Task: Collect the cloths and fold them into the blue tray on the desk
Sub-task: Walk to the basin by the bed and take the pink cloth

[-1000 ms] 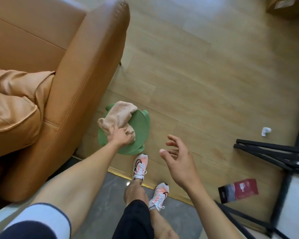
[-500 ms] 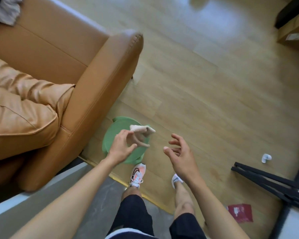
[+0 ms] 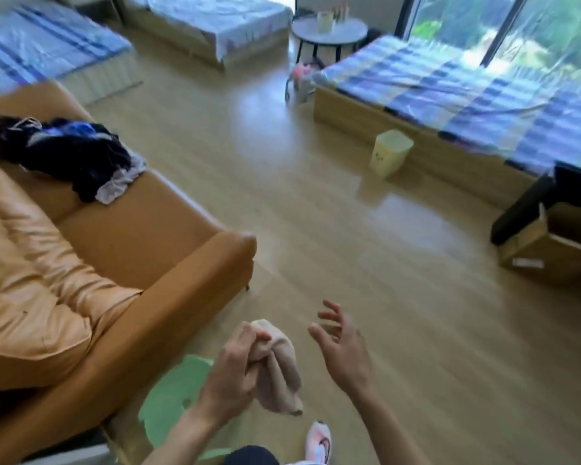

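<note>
The left hand (image 3: 235,367) grips the bunched beige cloth (image 3: 277,367) in the air above the green stool (image 3: 171,394), beside the sofa's arm. The right hand (image 3: 341,347) hovers near it, fingers spread, empty. Best to bring that hand in, find a corner, and shake the cloth flat before carrying it.

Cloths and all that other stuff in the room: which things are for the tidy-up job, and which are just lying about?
For the job:
- beige cloth, bunched in the left hand
- pile of dark clothes on the sofa
- right hand, open and empty

Just lying about:
- green stool
- yellow bin
- cardboard box
- round table
- beds

No blue tray is in view.
</note>
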Motion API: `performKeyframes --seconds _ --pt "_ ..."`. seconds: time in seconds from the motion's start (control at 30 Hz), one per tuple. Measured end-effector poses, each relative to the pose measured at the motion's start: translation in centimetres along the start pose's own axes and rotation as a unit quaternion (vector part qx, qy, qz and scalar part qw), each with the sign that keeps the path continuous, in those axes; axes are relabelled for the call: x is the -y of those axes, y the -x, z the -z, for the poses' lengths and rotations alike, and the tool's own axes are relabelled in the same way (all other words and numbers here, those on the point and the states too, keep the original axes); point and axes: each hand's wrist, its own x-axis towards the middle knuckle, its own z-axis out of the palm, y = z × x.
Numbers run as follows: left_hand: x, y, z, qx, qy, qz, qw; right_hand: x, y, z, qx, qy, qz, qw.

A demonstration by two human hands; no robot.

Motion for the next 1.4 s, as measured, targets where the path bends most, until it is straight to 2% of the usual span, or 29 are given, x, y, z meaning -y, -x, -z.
performKeyframes --seconds 0.1,0.3,0.6,0.7,0.8,1.03,1.23,1.4 --pt "-2.7 -3.9 0.3 -0.056 -0.018 -0.018 0.998 2.9 -3.6 4.4 -0.026 -0.005 0.031 0.999" --pt "-5.3 -12.9 0.3 -0.173 -0.126 0.004 0.977 5.5 -10.0 9.6 -0.053 -0.023 0.060 0.997" --pt "-6.2 -30.4 -5.0 -0.283 0.010 0.139 0.949 7.5 -26.5 15.5 -0.059 -0.009 0.064 0.996" --pt "-6.8 -37.3 -6.2 -0.277 0.061 0.183 0.941 9.4 -33.0 17.4 -0.054 -0.006 0.058 0.997" --pt "-8.0 -43.5 -6.6 -0.271 0.092 0.183 0.940 11.8 -38.2 19.3 -0.059 -0.008 0.062 0.996" --pt "-7.9 -58.7 -7.4 -0.251 0.091 0.195 0.944 15.9 -52.4 22.8 -0.071 -0.037 0.064 0.995" --pt "-6.2 -73.4 -9.4 -0.277 0.079 0.213 0.934 18.4 -68.7 24.9 -0.036 -0.038 0.073 0.996" --pt "-6.2 -85.5 -9.4 -0.319 0.079 0.239 0.914 24.2 -82.0 27.7 0.002 -0.027 0.095 0.995"
